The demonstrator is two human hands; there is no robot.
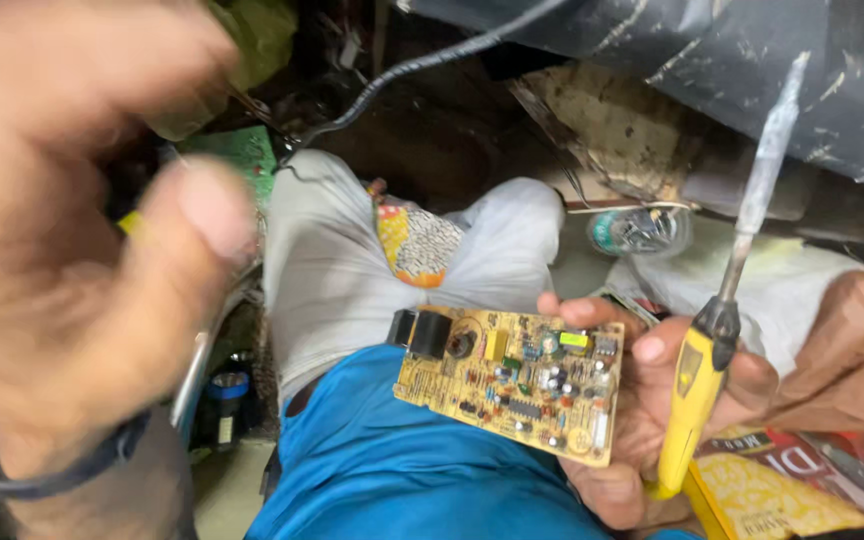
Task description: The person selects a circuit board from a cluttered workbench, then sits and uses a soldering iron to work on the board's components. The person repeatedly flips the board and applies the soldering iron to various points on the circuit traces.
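Observation:
My right hand (642,420) holds a yellow circuit board (512,385) by its right edge, component side up, over my lap. The same hand also grips a soldering iron (697,385) by its yellow handle. The iron's metal shaft points up and to the right, away from the board. My left hand (72,250) is raised close to the camera, large and blurred, with the thumb pressed toward the curled fingers. A small yellow bit shows between them, but what it is cannot be made out. A dark band circles that wrist.
My grey-trousered knee (322,260) and blue shirt (392,470) lie below the board. A black cable (422,65) runs across the top, beside a green board (242,150). A yellow packet (772,500), white plastic bag (802,290) and small clear jar (642,230) crowd the right.

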